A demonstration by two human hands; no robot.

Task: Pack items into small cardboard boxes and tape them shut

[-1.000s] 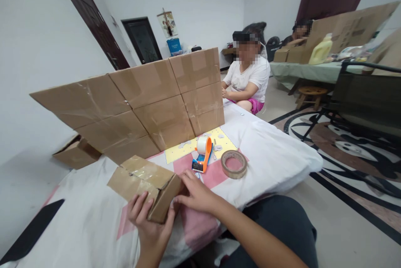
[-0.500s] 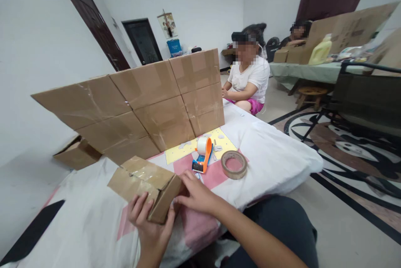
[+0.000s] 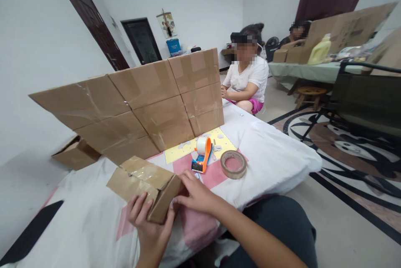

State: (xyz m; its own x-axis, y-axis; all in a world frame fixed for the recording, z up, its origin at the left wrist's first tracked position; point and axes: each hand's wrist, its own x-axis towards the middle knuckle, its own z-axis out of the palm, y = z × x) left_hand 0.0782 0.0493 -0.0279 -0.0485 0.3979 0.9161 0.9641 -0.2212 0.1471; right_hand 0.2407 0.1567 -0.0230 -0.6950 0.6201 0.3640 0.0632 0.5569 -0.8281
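Note:
A small cardboard box [image 3: 140, 178], with shiny clear tape across its top, is tilted over the near part of the bed-like surface. My left hand [image 3: 150, 222] grips its near corner, fingers on top and thumb on the end face. My right hand [image 3: 192, 192] closes on the box's right end; part of its fingers is hidden behind the cardboard. Beyond the right hand stands an orange and blue tape dispenser [image 3: 203, 155] with a roll of clear tape. To its right lies a roll of brown tape [image 3: 233, 164].
Behind the box rises a wall of taped cardboard boxes [image 3: 156, 105]. An open carton [image 3: 77, 153] sits at the left. Across the white cover [image 3: 272, 151], a person in a white shirt [image 3: 246, 77] sits. Farther right are a dark folding chair [image 3: 360, 96] and a wooden stool [image 3: 308, 94].
Both hands keep almost the same hold on the cardboard box. The whole view has shifted very slightly.

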